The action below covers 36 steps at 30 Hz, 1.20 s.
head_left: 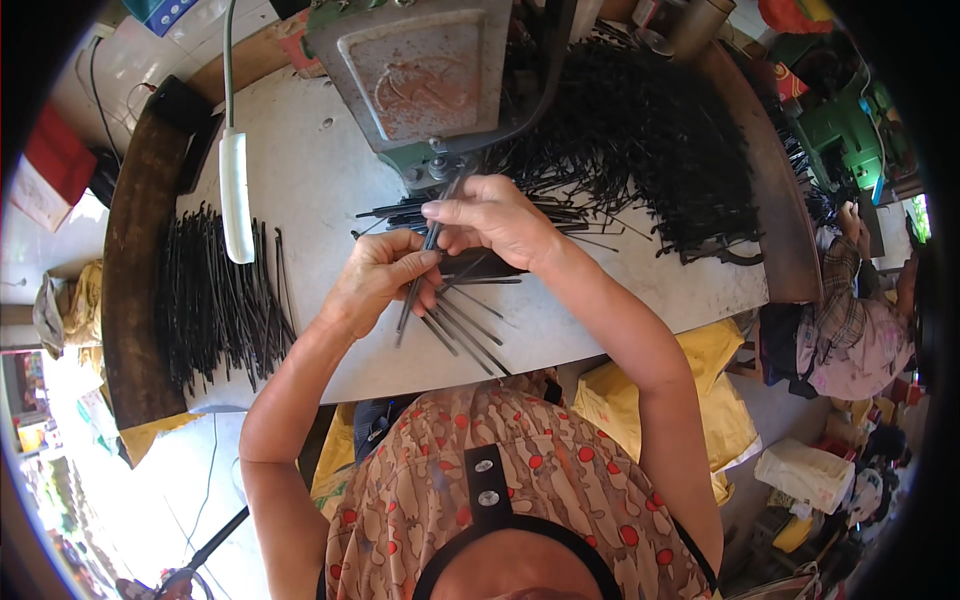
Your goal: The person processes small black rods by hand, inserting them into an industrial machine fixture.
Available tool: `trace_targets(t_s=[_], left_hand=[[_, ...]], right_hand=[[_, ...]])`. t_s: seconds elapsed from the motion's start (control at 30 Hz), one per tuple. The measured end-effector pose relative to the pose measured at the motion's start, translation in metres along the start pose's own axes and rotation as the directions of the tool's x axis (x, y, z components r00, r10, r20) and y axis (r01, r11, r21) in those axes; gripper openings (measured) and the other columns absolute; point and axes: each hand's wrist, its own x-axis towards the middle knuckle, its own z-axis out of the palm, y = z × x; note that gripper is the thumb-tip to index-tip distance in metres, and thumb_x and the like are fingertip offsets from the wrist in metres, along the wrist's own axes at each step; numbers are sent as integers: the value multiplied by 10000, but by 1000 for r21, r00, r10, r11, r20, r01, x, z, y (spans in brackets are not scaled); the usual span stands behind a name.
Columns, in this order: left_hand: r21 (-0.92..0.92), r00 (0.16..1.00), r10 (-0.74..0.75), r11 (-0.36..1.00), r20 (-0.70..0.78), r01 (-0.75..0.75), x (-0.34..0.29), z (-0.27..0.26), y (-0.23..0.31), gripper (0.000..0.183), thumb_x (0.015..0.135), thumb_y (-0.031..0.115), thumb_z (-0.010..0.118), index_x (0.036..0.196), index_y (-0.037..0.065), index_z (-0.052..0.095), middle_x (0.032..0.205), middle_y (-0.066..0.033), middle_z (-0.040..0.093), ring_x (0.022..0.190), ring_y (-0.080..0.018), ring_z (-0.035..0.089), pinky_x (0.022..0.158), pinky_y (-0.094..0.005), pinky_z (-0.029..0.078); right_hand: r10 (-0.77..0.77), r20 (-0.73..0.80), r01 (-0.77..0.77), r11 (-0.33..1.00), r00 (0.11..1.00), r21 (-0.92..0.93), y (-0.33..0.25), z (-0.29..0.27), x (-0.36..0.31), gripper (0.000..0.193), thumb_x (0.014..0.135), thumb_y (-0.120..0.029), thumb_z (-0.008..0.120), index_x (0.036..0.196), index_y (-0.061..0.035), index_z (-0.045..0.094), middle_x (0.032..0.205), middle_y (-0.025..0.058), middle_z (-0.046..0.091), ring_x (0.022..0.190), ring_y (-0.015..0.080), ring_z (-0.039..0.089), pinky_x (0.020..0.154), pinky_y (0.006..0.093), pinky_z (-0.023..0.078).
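Note:
Close in front of the machine's head, my left hand (382,282) is closed, pinching a few thin black rods (408,305) between thumb and fingers. My right hand (492,222) grips the same rods higher up, its thumb laid across them. They slant up towards the metal fitting (436,168) at the bottom of the green machine (415,75); whether they touch it I cannot tell. Under and just beyond my hands lies a small heap of black rods (567,214). Several loose rods (465,332) fan out over the table below my left hand.
A row of black rods (215,300) covers the left of the white table (330,365); a large tangled pile (640,130) fills its right. Wooden boards (140,290) edge the sides. A white lamp (235,195) hangs at left. Yellow sacks (690,390) lie below; another person (860,330) sits right.

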Motion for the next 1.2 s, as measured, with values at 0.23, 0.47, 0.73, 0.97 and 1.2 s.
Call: trace_targets(t_s=[0.23, 0.47, 0.73, 0.97, 1.2], left_hand=[[825, 639, 761, 429, -110, -368, 8, 16, -5, 226, 797, 93, 581, 982, -30, 537, 740, -83, 588, 687, -156, 579, 609, -245, 453], [-331, 974, 45, 936, -224, -119, 37, 6, -4, 265, 813, 214, 582, 922, -26, 549, 745, -103, 602, 635, -162, 575, 552, -242, 452], [-579, 954, 49, 785, -297, -221, 70, -13, 0, 170, 831, 190, 553, 850, 21, 541, 678, -80, 585, 565, -148, 527, 464, -219, 392], [-561, 947, 95, 786, -306, -260, 75, -18, -2, 180, 818, 154, 570, 811, -25, 555, 649, -94, 601, 516, -156, 542, 465, -244, 397], [-574, 940, 86, 772, -331, -273, 74, -14, -4, 201, 822, 167, 571, 818, -33, 551, 666, -104, 601, 531, -159, 544, 470, -250, 402]], right_hand=[[-93, -152, 130, 958, 984, 256, -4, -31, 8, 173, 817, -91, 550, 920, 49, 548, 893, 168, 599, 813, 270, 616, 698, 328, 530], [-178, -249, 268, 879, 952, 395, -1, -44, 15, 157, 829, -64, 515, 935, 48, 542, 923, 190, 590, 855, 290, 605, 746, 352, 519], [-207, -255, 298, 866, 945, 401, -1, -42, 21, 175, 835, -63, 502, 960, 57, 529, 935, 200, 587, 855, 292, 604, 757, 358, 515], [-216, -287, 320, 861, 933, 395, -2, -34, 21, 177, 837, -70, 508, 964, 53, 524, 921, 198, 589, 857, 278, 602, 766, 361, 512], [-198, -304, 320, 842, 932, 433, -1, -31, 21, 181, 849, -81, 501, 951, 68, 512, 926, 206, 583, 868, 290, 597, 785, 367, 507]])
